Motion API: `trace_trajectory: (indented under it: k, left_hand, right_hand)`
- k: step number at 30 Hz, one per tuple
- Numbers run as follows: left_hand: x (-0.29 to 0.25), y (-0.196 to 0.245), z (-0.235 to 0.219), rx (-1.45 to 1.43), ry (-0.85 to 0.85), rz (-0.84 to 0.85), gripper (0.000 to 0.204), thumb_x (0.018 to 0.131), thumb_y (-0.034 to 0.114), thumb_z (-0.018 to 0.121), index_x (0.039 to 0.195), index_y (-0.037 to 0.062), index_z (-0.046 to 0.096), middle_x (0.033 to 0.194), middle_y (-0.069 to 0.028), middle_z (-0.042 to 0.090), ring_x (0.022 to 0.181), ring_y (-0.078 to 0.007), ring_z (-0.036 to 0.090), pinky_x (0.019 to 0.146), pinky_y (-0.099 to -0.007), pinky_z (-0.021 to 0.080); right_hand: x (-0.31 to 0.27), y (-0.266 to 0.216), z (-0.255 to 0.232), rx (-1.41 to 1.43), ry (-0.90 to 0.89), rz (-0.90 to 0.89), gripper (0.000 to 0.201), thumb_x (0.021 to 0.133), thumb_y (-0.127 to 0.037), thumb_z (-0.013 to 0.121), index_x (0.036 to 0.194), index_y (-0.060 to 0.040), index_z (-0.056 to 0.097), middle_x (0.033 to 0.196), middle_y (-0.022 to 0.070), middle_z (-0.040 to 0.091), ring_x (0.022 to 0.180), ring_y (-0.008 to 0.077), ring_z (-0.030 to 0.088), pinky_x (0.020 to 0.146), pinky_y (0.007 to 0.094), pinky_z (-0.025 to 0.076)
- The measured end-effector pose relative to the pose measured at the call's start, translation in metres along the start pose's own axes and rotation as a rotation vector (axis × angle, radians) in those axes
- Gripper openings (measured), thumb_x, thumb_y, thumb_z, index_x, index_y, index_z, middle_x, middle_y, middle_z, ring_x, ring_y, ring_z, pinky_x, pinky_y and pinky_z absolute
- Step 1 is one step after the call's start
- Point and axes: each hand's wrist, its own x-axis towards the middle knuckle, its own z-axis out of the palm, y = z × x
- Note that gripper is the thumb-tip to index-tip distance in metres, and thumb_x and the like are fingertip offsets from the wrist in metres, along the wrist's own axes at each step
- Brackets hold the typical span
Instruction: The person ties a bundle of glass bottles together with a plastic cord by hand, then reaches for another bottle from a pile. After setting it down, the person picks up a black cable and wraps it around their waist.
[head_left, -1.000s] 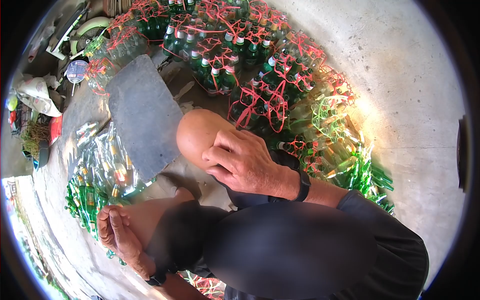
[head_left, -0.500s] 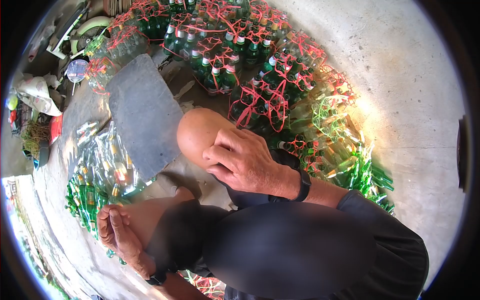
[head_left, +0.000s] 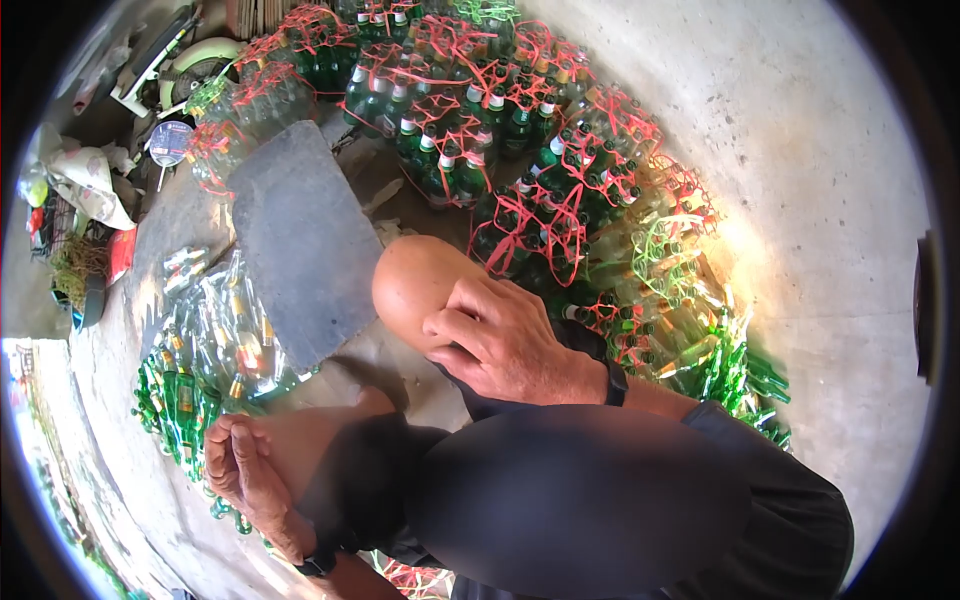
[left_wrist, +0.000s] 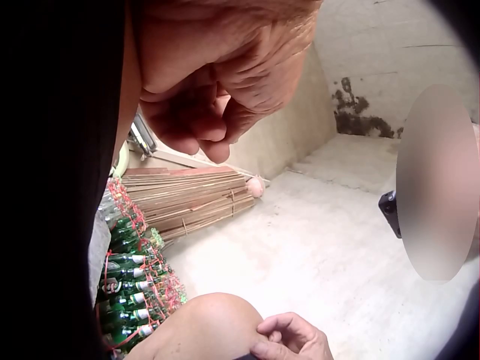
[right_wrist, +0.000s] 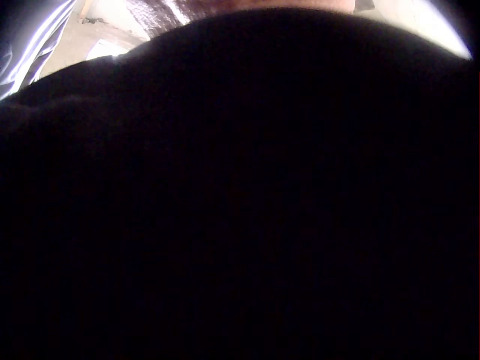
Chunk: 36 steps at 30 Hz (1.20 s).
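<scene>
My right hand (head_left: pixel 510 345) rests on my bent knee (head_left: pixel 425 290), with its fingers loosely bent and no object in them. My left hand (head_left: pixel 250 475) lies by my other leg (head_left: pixel 315 440), its fingers loosely curled and also holding nothing. In the left wrist view the left hand (left_wrist: pixel 225 71) hangs close to the camera, while the right hand (left_wrist: pixel 292 339) shows farther off at the knee (left_wrist: pixel 214 322). Dark material fills most of the right wrist view and hides that hand's fingers. A grey flat board (head_left: pixel 305 245) lies in front of my knees.
Green bottles (head_left: pixel 440 165) tied with red strips stand in bundles ahead and to the right. Loose clear and green bottles (head_left: pixel 215 330) lie left of the board. A fan (head_left: pixel 195 75) stands at the back left, and bundled slats (left_wrist: pixel 191 199) lie beside the wall.
The head view has shifted slightly, so the scene sits a little lower and farther right. Both hands keep their places at my legs.
</scene>
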Motion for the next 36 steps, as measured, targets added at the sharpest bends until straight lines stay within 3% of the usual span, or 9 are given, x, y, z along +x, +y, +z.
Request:
trace_trajectory:
  k: [9, 11, 13, 21, 24, 26, 30, 32, 36]
  left_hand:
    - [-0.001, 0.003, 0.002, 0.044, 0.012, -0.016, 0.016, 0.107, 0.018, 0.067, 0.105, 0.002, 0.068, 0.085, -0.0012, 0.066, 0.072, -0.0069, 0.05, 0.068, -0.0224, 0.04]
    - [-0.001, 0.004, 0.002, 0.051, 0.028, -0.021, 0.017, 0.106, 0.019, 0.068, 0.104, 0.0018, 0.068, 0.085, -0.0009, 0.066, 0.072, -0.0067, 0.05, 0.068, -0.0226, 0.04]
    - [-0.001, 0.004, 0.001, 0.045, 0.004, -0.026, 0.01, 0.108, 0.009, 0.062, 0.105, 0.0012, 0.067, 0.088, -0.003, 0.063, 0.074, -0.0081, 0.048, 0.069, -0.0222, 0.039]
    - [-0.004, 0.006, 0.005, 0.038, 0.052, -0.035, 0.01, 0.108, 0.01, 0.063, 0.106, 0.001, 0.068, 0.087, -0.0028, 0.063, 0.072, -0.0082, 0.05, 0.067, -0.0228, 0.04]
    - [-0.003, 0.005, 0.003, 0.03, 0.032, -0.019, 0.01, 0.107, 0.01, 0.064, 0.106, 0.0011, 0.068, 0.087, -0.0028, 0.064, 0.072, -0.0083, 0.051, 0.067, -0.0229, 0.041]
    - [-0.003, 0.006, 0.003, 0.029, 0.016, -0.007, 0.01, 0.107, 0.01, 0.064, 0.106, 0.0012, 0.068, 0.087, -0.0029, 0.064, 0.072, -0.0083, 0.051, 0.067, -0.023, 0.041]
    - [-0.002, 0.007, 0.005, 0.039, 0.036, -0.023, 0.01, 0.107, 0.011, 0.065, 0.105, 0.0012, 0.068, 0.086, -0.0031, 0.065, 0.071, -0.0082, 0.051, 0.067, -0.023, 0.041]
    - [-0.002, 0.007, 0.007, 0.043, 0.041, -0.014, 0.011, 0.107, 0.011, 0.065, 0.105, 0.0011, 0.068, 0.086, -0.0032, 0.065, 0.071, -0.0082, 0.051, 0.067, -0.0232, 0.041]
    - [-0.003, 0.01, 0.011, 0.071, 0.055, -0.025, 0.01, 0.106, 0.01, 0.065, 0.105, 0.0007, 0.068, 0.084, -0.0036, 0.066, 0.07, -0.0084, 0.052, 0.066, -0.0233, 0.042]
  right_hand:
    - [0.002, 0.001, -0.002, 0.005, 0.003, -0.015, 0.024, 0.081, -0.012, 0.081, 0.098, -0.0155, 0.065, 0.089, 0.0026, 0.053, 0.077, 0.0256, 0.06, 0.068, 0.0411, 0.05]
    - [0.003, 0.001, -0.003, -0.024, -0.004, -0.027, 0.033, 0.075, -0.013, 0.089, 0.101, -0.015, 0.068, 0.09, 0.0017, 0.058, 0.076, 0.0252, 0.065, 0.067, 0.0397, 0.056]
    - [0.003, -0.001, -0.004, -0.007, -0.011, -0.012, 0.03, 0.077, -0.013, 0.086, 0.101, -0.0152, 0.067, 0.09, 0.0018, 0.056, 0.078, 0.0254, 0.064, 0.068, 0.0404, 0.054]
    - [0.004, -0.002, -0.003, 0.014, -0.02, 0.011, 0.028, 0.079, -0.013, 0.085, 0.101, -0.015, 0.068, 0.091, 0.0029, 0.056, 0.08, 0.0258, 0.064, 0.071, 0.0415, 0.054]
    - [0.006, -0.002, -0.004, 0.002, 0.005, -0.03, 0.034, 0.074, -0.012, 0.09, 0.101, -0.0142, 0.069, 0.091, 0.002, 0.057, 0.074, 0.0252, 0.065, 0.065, 0.0396, 0.056]
    - [0.006, -0.004, -0.006, 0.023, -0.043, 0.01, 0.027, 0.079, -0.014, 0.084, 0.102, -0.0135, 0.068, 0.092, 0.0035, 0.057, 0.08, 0.0262, 0.065, 0.071, 0.0426, 0.055]
    - [0.02, -0.003, -0.017, -0.012, -0.148, -0.023, 0.031, 0.077, -0.012, 0.088, 0.102, -0.0124, 0.069, 0.093, 0.0037, 0.057, 0.076, 0.0264, 0.065, 0.066, 0.0386, 0.055]
    - [0.029, -0.005, -0.02, -0.066, -0.159, -0.057, 0.03, 0.079, -0.013, 0.086, 0.103, -0.012, 0.069, 0.097, 0.006, 0.058, 0.087, 0.0296, 0.065, 0.075, 0.0419, 0.055]
    - [0.064, -0.01, -0.017, -0.072, -0.112, -0.227, 0.027, 0.078, -0.014, 0.083, 0.1, -0.0113, 0.066, 0.102, 0.0058, 0.058, 0.103, 0.027, 0.062, 0.088, 0.0441, 0.051]
